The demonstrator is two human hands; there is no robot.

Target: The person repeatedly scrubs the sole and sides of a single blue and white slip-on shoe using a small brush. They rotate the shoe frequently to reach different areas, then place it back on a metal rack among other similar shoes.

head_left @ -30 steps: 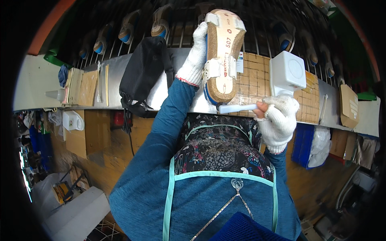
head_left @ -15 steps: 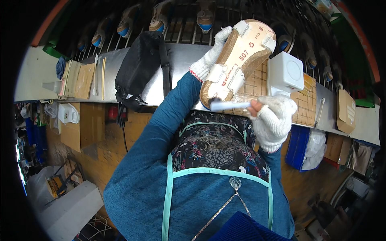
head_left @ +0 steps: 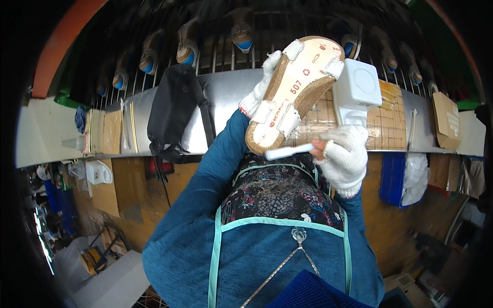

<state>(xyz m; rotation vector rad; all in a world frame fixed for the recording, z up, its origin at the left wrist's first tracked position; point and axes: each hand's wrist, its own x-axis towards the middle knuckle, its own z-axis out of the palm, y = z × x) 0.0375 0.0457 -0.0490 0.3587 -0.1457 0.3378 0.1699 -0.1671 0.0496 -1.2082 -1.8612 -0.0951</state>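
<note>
My left hand point(head_left: 263, 84), in a white knit glove, grips a sandal point(head_left: 294, 82) from its left side, fingers partly hidden behind it. The sandal's underside faces me, with a pale printed sole board, brown cork edges and white strap ends folded over the rim. It is tilted, its narrow end toward me. My right hand point(head_left: 343, 156), in a white glove with bare fingertips, pinches the handle of a small white brush point(head_left: 288, 152) like a toothbrush. The brush head is at the lower edge of the sandal's near end; whether it touches I cannot tell.
A white plastic container point(head_left: 359, 84) stands on a tape-covered cardboard sheet point(head_left: 385, 131) just right of the sandal. On the metal bench lies a black bag point(head_left: 173, 110) to the left. Beyond, several shoes hang on a dark rack point(head_left: 215, 56). A cardboard box point(head_left: 447, 120) sits far right.
The whole view has shifted a little. The brush has moved from the near end's sole surface down to its lower edge. Both hands keep their holds.
</note>
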